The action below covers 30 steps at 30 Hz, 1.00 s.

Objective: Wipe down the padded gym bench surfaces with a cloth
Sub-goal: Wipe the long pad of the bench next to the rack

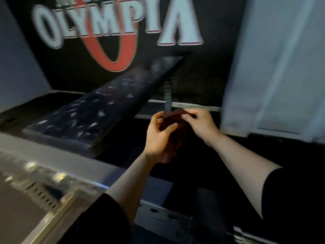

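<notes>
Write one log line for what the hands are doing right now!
stage: readying cloth | left hand: holds cloth | right hand: pinches cloth's top edge | bench pad: untouched, left of hands

Dark maroon cloth — black bench pad, pale flecks — black sleeves.

we count two hands, left hand and right hand, one dark red cloth, one padded bench and one olympia wall logo.

Left hand, right hand gripping dark red cloth, padded bench
</notes>
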### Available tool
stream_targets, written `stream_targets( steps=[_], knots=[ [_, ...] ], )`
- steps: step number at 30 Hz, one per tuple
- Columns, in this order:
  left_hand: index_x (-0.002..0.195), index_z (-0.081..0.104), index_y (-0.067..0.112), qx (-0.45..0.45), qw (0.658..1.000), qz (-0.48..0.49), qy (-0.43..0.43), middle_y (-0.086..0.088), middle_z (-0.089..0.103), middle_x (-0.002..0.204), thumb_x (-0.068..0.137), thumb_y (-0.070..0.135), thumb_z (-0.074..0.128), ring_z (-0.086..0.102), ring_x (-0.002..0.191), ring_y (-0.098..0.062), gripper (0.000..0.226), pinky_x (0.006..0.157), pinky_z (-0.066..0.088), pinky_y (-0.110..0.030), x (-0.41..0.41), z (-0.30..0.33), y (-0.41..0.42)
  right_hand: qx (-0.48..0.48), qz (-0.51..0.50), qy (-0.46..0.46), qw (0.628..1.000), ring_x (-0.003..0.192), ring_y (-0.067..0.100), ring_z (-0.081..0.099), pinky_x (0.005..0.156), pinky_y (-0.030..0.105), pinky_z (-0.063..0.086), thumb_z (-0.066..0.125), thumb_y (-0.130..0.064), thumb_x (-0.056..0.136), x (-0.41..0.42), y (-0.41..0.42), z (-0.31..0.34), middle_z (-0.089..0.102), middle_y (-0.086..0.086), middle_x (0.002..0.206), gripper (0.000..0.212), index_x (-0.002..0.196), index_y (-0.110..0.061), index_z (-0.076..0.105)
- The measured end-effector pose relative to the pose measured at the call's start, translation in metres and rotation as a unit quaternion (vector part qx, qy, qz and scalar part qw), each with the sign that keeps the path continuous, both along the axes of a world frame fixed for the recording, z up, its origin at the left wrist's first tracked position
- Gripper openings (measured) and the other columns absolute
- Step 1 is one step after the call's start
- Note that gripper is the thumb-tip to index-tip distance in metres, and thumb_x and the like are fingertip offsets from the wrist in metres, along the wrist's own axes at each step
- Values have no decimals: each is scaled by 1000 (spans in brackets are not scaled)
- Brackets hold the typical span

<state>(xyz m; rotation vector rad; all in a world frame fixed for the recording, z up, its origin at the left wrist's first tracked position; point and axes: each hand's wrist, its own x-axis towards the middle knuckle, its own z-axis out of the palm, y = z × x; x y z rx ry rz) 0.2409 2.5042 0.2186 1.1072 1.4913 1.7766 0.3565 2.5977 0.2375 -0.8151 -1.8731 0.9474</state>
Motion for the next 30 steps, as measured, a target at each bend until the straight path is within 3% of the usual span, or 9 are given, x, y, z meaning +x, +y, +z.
stream_targets(
  steps=[5,9,13,18,20,22,25,28,30],
  knots=[
    [109,69,17,6,967,-146,211,5,69,100,86,13,68,62,89,0,23,82,50,-12,96,10,39,-20,-213,-1,977,83,21,65,79,33,56,53,1,92,168,-6,17,69,6,99,26,106,-11,71],
    [102,72,18,20,953,-220,205,8,69,94,89,18,65,64,88,-2,15,82,51,-19,201,18,45,-6,-334,-12,943,77,15,65,72,22,54,60,-3,89,282,-39,16,72,12,98,19,99,-13,73],
    [95,69,18,17,948,-274,161,14,64,83,93,16,59,62,85,-5,10,77,49,-14,300,17,48,1,-410,-1,912,83,20,67,84,39,54,67,-6,85,375,-57,7,72,7,87,9,90,-5,75],
    [87,62,30,-10,943,-300,143,21,59,77,98,21,52,57,67,16,17,62,43,-3,404,4,70,-12,-415,-1,910,67,15,64,66,31,56,62,-12,91,472,-49,-11,72,8,86,12,91,-11,74],
    [92,64,25,-16,946,-285,151,14,62,81,98,22,51,61,77,4,15,72,47,-10,436,-3,84,-23,-407,-20,913,62,12,62,46,13,46,59,-15,93,505,-40,-21,71,5,88,14,96,-14,73],
    [95,67,21,-37,953,-258,154,7,65,87,98,23,52,62,90,-11,15,85,49,-26,455,-15,98,-38,-401,-40,914,64,17,64,36,10,38,58,-15,94,527,-28,-32,70,4,90,15,99,-13,72],
    [100,69,20,-83,965,-208,136,5,67,97,96,25,54,62,98,-14,16,95,48,-35,463,-31,110,-55,-356,-74,930,71,16,65,46,11,46,58,-11,93,537,-7,-42,71,4,92,14,93,-17,71],
    [99,68,23,-105,972,-165,131,5,68,99,97,27,53,63,96,-13,16,95,50,-40,460,-45,114,-75,-303,-91,946,80,23,68,62,30,56,58,-11,93,532,9,-51,70,1,88,17,88,-22,69],
    [94,64,28,-123,974,-139,130,4,67,93,98,26,51,64,91,-14,14,91,52,-40,462,-49,117,-80,-281,-88,952,84,15,66,60,15,50,57,-10,93,530,16,-54,69,1,91,18,90,-21,70]
  ],
)
